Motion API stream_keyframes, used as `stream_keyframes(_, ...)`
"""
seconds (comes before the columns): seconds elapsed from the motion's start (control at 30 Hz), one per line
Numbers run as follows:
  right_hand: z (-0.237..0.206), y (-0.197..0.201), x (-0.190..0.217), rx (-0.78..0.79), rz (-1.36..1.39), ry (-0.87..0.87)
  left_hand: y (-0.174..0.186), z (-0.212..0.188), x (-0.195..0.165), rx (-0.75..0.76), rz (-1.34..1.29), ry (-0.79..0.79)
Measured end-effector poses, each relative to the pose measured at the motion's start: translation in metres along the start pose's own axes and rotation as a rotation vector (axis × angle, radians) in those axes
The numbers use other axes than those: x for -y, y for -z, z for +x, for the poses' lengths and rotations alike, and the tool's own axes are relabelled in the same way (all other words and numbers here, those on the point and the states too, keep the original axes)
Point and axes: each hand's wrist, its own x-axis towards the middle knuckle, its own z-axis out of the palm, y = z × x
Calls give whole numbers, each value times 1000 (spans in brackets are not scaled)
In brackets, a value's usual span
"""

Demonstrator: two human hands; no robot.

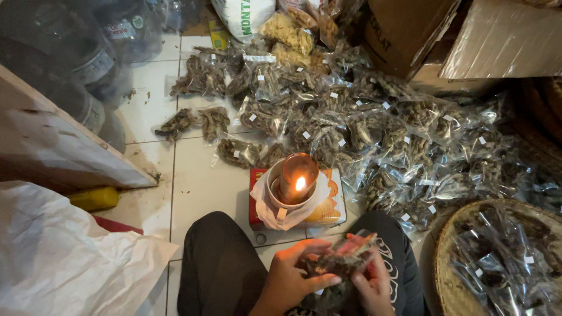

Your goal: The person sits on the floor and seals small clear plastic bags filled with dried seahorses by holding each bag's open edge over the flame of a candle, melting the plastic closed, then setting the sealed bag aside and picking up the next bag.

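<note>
My left hand (290, 275) and my right hand (373, 280) together grip a small clear plastic bag of dark dried pieces (338, 261), low in the middle of the view above my lap. Just beyond it a lit candle in a glass (297, 177) stands in a white bowl on a red and orange box (328, 209) on the tiled floor. My knees in dark trousers flank the box.
A big heap of filled clear bags (363, 129) covers the floor ahead. A woven basket (446, 257) with more bags sits at the right. Cardboard boxes (410, 29) stand at the back, large water bottles (88, 58) at the far left, a white sheet (64, 257) at the near left.
</note>
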Motion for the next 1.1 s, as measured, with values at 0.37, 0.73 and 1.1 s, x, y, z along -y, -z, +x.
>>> stream_keyframes(0.37, 9, -21, 30, -388, -74, 200, 9, 5, 44, 524, -578, 171)
stream_keyframes(0.73, 54, -29, 96, 129, 402, 258, 7, 12, 215, 782, -280, 99)
stream_keyframes(1.1, 23, -19, 69, 279, 366, -90, 2, 18, 110, 745, -603, 199)
